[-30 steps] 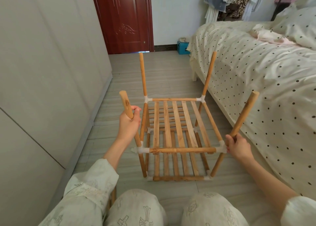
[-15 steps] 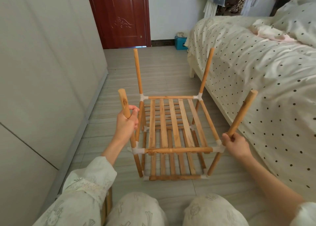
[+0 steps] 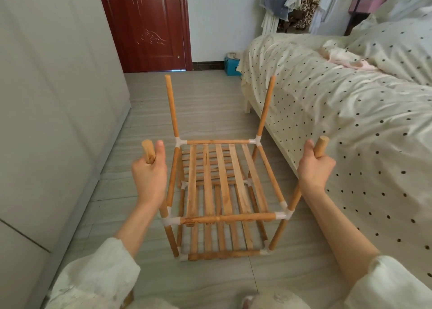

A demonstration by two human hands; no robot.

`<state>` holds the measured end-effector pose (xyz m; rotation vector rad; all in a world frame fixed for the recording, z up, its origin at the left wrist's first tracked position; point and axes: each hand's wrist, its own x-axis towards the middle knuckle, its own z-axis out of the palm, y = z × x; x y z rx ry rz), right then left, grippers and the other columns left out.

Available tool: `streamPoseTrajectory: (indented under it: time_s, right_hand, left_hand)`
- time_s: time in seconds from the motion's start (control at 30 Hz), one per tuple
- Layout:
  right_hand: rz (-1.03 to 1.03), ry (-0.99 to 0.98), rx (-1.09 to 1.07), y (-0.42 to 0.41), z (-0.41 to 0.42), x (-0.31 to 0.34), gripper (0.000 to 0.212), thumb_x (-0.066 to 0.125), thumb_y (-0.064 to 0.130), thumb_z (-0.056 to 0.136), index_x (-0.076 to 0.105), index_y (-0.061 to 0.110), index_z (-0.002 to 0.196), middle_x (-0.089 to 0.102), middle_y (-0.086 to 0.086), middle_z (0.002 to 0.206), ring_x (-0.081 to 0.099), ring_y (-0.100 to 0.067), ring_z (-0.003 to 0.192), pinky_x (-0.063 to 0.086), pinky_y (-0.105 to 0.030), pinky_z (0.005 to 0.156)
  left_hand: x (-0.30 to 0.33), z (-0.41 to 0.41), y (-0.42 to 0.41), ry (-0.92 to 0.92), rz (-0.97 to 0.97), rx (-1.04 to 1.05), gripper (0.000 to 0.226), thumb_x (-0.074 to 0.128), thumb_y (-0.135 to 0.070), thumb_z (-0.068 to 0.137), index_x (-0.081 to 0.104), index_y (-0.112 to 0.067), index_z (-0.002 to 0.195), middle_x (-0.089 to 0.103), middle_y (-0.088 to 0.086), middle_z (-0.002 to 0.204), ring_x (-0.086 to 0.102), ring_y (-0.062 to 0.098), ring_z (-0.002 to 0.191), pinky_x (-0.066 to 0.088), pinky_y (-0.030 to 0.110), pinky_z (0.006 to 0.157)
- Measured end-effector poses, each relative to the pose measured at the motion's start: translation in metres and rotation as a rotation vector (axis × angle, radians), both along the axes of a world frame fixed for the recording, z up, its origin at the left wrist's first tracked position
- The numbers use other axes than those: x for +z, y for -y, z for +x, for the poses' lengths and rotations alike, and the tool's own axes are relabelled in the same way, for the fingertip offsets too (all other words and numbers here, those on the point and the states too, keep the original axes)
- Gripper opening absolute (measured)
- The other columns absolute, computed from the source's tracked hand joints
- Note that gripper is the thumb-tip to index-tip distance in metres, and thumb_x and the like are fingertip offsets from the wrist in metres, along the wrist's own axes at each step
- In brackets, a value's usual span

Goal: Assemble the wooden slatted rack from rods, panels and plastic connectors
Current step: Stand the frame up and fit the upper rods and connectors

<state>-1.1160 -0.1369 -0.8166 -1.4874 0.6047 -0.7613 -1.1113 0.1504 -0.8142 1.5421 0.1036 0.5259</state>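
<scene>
Wooden rack point(image 3: 222, 191) first, biggest thing in play: it stands on the floor point(image 3: 210, 103) just left of the bed point(image 3: 350, 121), two slatted tiers built, four rods rising from the upper tier's corners with nothing joined across their tops. Using the rack as the landmark, the door point(image 3: 145, 25) sits well beyond its far end and the grey cabinet point(image 3: 46, 98) runs along its left side.

Now the change. A moment ago both hands sat low on the near rods, down by the upper tier's connectors; they've slid up. The left hand point(image 3: 149, 175) is now wrapped round the near-left rod point(image 3: 148, 151) just under its tip, thumb lying alongside the end. The right hand point(image 3: 315, 166) is clenched on the near-right rod point(image 3: 320, 147), only its top poking out above the fist. The whole frame also looks closer and more square-on than before, so either it's been drawn in or the head has leaned forward; I can't tell which.

What it means, as I read it: this is a seat-and-test grip, pressing or wiggling the uprights into the white near connectors point(image 3: 284, 214). The next tier is still to go on, and no loose parts for it are in view.
</scene>
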Motion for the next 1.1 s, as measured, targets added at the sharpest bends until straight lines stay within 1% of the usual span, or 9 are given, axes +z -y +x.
streamPoseTrajectory:
  time_s: [0.13,0.27,0.43,0.57,0.63,0.77,0.87,0.97,1.1]
  right_hand:
    - [-0.035,0.033,0.088,0.005,0.004,-0.006,0.045,0.052,0.023,0.092,0.030,0.019,0.053,0.029,0.006,0.039,0.028,-0.014,0.040,0.025,-0.023,0.043]
    - [-0.025,0.030,0.213,0.009,-0.005,-0.003,0.046,0.052,0.016,0.092,0.030,0.017,0.051,0.030,0.006,0.038,0.028,-0.009,0.034,0.026,-0.020,0.041]
    - [-0.067,-0.035,0.256,0.008,-0.019,0.007,0.041,0.049,0.022,0.095,0.034,0.016,0.058,0.035,-0.004,0.052,0.033,-0.010,0.043,0.031,-0.026,0.048]
    - [-0.486,-0.318,0.318,0.013,-0.045,-0.027,0.019,0.052,0.028,0.094,0.046,0.013,0.084,0.053,-0.008,0.083,0.048,-0.016,0.069,0.041,-0.031,0.066]
    - [-0.666,-0.521,0.360,0.015,-0.061,-0.049,0.023,0.054,0.026,0.094,0.049,0.007,0.106,0.053,-0.012,0.105,0.052,-0.018,0.083,0.045,-0.030,0.074]
    - [-0.909,-0.900,0.429,0.006,-0.082,-0.063,0.031,0.037,0.036,0.098,0.057,0.012,0.104,0.063,-0.008,0.095,0.061,-0.026,0.083,0.050,-0.033,0.069]
    - [-1.004,-0.852,0.576,-0.016,-0.081,-0.070,0.031,0.037,0.032,0.098,0.062,0.014,0.098,0.065,-0.006,0.093,0.063,-0.025,0.084,0.053,-0.035,0.072]
    - [-1.168,-0.648,0.853,-0.040,-0.068,-0.086,0.038,0.044,0.032,0.097,0.046,0.021,0.134,0.053,-0.003,0.130,0.051,-0.024,0.119,0.042,-0.036,0.099]
    - [-1.329,-0.705,1.095,-0.060,-0.047,-0.106,0.050,0.035,0.043,0.098,0.025,0.032,0.146,0.022,0.004,0.154,0.018,-0.017,0.143,0.012,-0.045,0.116]
  left_hand:
    - [-0.001,0.006,-0.009,-0.025,-0.022,-0.190,0.058,0.048,-0.025,0.097,0.033,-0.026,0.042,0.027,-0.010,0.037,0.023,0.007,0.032,0.023,0.017,0.036]
    - [0.003,0.001,-0.018,-0.051,0.019,-0.298,0.062,0.048,-0.020,0.098,0.035,-0.025,0.037,0.026,-0.009,0.037,0.021,0.009,0.033,0.020,0.019,0.038]
    - [0.007,-0.009,-0.018,-0.098,0.074,-0.278,0.048,0.047,-0.024,0.098,0.035,-0.019,0.051,0.031,-0.006,0.041,0.029,0.010,0.039,0.031,0.021,0.045]
    - [-0.025,-0.022,-0.025,-0.348,0.268,-0.281,0.027,0.050,-0.026,0.096,0.052,-0.013,0.073,0.052,0.004,0.072,0.052,0.018,0.075,0.041,0.025,0.070]
    - [-0.049,-0.030,-0.034,-0.514,0.365,-0.341,0.006,0.053,-0.016,0.095,0.058,-0.012,0.095,0.059,0.005,0.093,0.053,0.018,0.093,0.040,0.023,0.075]
    - [-0.088,-0.041,-0.048,-0.669,0.459,-0.478,0.037,0.054,-0.009,0.094,0.046,-0.007,0.130,0.054,0.010,0.128,0.052,0.020,0.116,0.040,0.019,0.083]
    - [-0.099,-0.046,-0.045,-0.669,0.485,-0.494,0.044,0.049,-0.014,0.097,0.036,-0.009,0.139,0.050,0.009,0.135,0.048,0.022,0.125,0.040,0.022,0.087]
    - [-0.105,-0.049,-0.042,-0.610,0.542,-0.425,0.034,0.045,-0.019,0.099,0.046,-0.011,0.131,0.059,0.008,0.121,0.056,0.029,0.115,0.043,0.031,0.088]
    - [-0.118,-0.053,-0.040,-0.543,0.592,-0.467,0.023,0.050,-0.021,0.097,0.060,-0.013,0.116,0.069,0.004,0.096,0.065,0.016,0.094,0.047,0.026,0.077]
